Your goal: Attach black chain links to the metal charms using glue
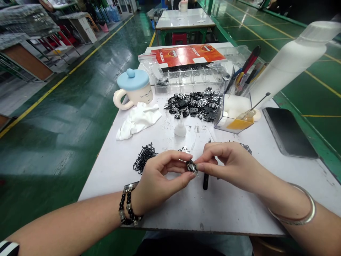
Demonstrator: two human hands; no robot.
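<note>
My left hand (160, 177) and my right hand (226, 161) meet over the near middle of the white table (226, 209). Both pinch one small black metal part (191, 166) between fingertips, held just above the tabletop. A thin black tool (205, 181) lies on the table under my right hand. A pile of black chain links (144, 156) sits just left of my left hand. Farther back lies a heap of black metal pieces (194, 105), with a small white glue bottle (180, 128) in front of it.
A cream mug with a blue lid (133, 89) and a white cloth (138, 119) lie at the left. A clear box of tools (237, 106), a big white bottle (290, 60), a dark tablet (287, 131), a compartment tray (186, 78) and an orange package (189, 55) stand behind.
</note>
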